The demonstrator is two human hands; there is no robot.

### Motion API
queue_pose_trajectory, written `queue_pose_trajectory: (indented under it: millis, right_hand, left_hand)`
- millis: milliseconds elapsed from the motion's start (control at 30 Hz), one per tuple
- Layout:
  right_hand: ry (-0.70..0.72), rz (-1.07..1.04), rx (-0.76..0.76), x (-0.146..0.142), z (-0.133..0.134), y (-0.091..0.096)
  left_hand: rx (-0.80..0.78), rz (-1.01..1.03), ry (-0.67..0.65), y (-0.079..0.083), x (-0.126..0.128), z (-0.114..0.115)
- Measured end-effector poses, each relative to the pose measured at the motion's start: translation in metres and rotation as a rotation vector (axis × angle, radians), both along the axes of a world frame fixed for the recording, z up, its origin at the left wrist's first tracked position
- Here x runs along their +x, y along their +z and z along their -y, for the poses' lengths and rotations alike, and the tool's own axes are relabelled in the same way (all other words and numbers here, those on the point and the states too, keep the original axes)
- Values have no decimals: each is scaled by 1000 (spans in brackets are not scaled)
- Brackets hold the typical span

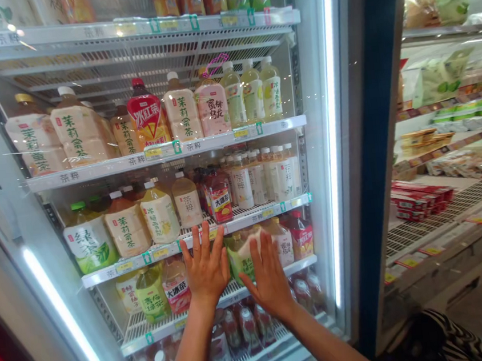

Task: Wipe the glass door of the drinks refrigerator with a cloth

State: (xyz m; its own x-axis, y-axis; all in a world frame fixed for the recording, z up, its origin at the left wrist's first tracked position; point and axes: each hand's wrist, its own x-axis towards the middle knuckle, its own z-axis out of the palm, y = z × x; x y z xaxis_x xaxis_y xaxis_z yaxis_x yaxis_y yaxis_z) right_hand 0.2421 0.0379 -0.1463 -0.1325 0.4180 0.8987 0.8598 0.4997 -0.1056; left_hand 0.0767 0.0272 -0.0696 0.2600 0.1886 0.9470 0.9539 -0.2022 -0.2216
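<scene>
My left hand [206, 270] is held up with its fingers stretched and spread, in front of a drinks cooler's shelf edge. Close by on the right, my right hand [268, 275] is also raised with straight fingers, overlapping a green-labelled tea bottle [237, 261] from this viewpoint. Neither hand holds anything. Light streaks suggest a glass pane before the shelves; whether my palms touch it I cannot tell. Left of my hands stand a pink-red iced tea bottle [177, 290] and a green tea bottle [152, 299]. Above them are a pale beige bottle [186, 200] and a small red iced tea bottle [220, 200].
More large tea bottles [76, 132] fill the upper shelf [202, 143]. Small dark bottles [250, 329] stand at the bottom. A bright light strip [332, 136] runs down the cooler's right side. Further right is an open chilled display with red packets [423, 196]. Zebra-striped fabric [446, 331] shows at lower right.
</scene>
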Motion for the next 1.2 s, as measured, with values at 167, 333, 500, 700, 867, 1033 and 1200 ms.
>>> queue_pose_trajectory:
  millis: [167,333,500,700,867,1033,1200]
  right_hand:
    - [-15,9,-1,9,-2,-29]
    - [-53,-108,60,26,-25,70]
    - [-33,-51,-16,25,-6,-9]
    - [-77,-105,-2,41,-18,-7]
    - [-103,-167,44,66,-36,72]
    - [-90,-103,-69,55,-5,-37]
    - [-124,-124,-59,69,-18,-32]
  left_hand:
    - [2,1,-2,0,1,1]
    - [-22,3,-4,-1,0,1]
    - [-15,-2,5,0,-1,1]
    - [-3,3,-12,1,-1,-1]
    - [-12,2,-22,0,-1,-2]
    - [-15,5,-21,-1,-1,-2]
    - [-26,10,-18,0,0,-1]
